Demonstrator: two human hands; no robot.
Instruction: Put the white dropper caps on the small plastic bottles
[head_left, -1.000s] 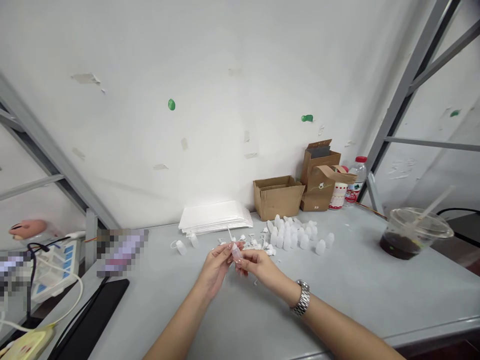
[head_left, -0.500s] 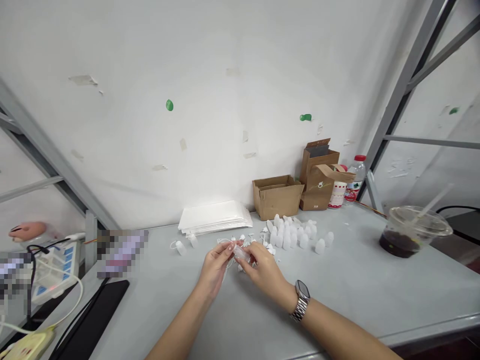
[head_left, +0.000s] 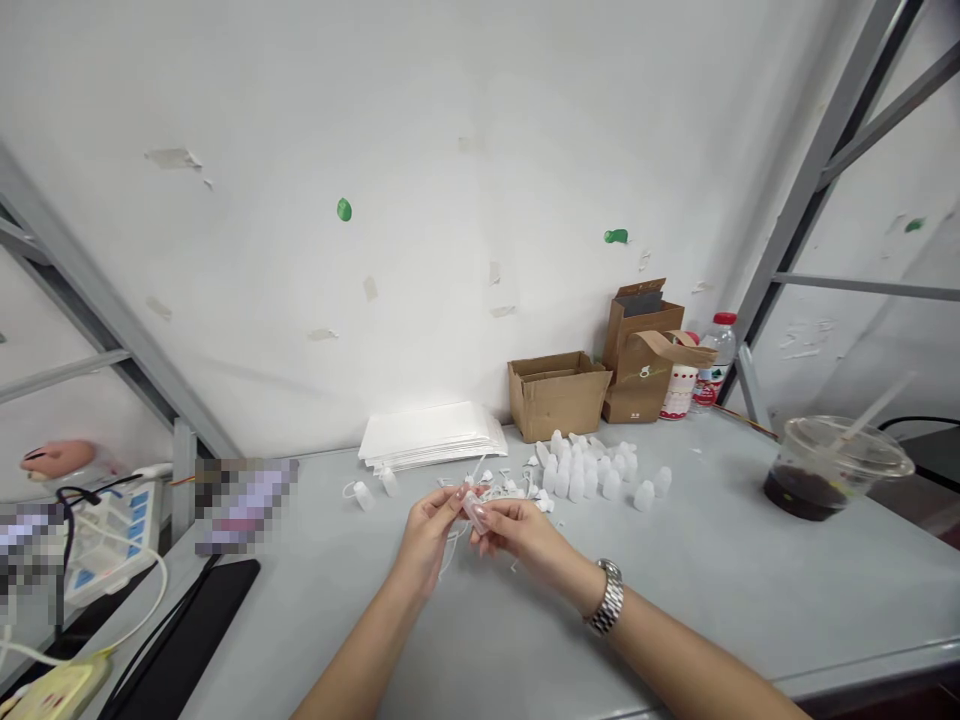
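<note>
Between my two hands is a small translucent white bottle (head_left: 475,511), tilted, with a white cord hanging below it. My left hand (head_left: 430,532) pinches its upper end between thumb and fingers. The fingers of my right hand (head_left: 519,530) are closed on its other side. Just behind my hands lie small white caps and cords (head_left: 510,488) in a loose pile. Several similar white bottles (head_left: 576,478) stand grouped to the right of that pile. Two bottles with cord loops (head_left: 364,495) are to the left of my hands.
Along the wall are a stack of white sheets (head_left: 431,435), an open cardboard box (head_left: 559,400), a brown paper bag (head_left: 637,380) and a red-capped bottle (head_left: 716,360). A drink cup (head_left: 814,480) stands right. A power strip (head_left: 120,535) and black pad (head_left: 199,640) lie left.
My right hand has turned, its fingers now bent beneath the bottle and its watch face out of view. The bottle is held more upright. The view has shifted slightly.
</note>
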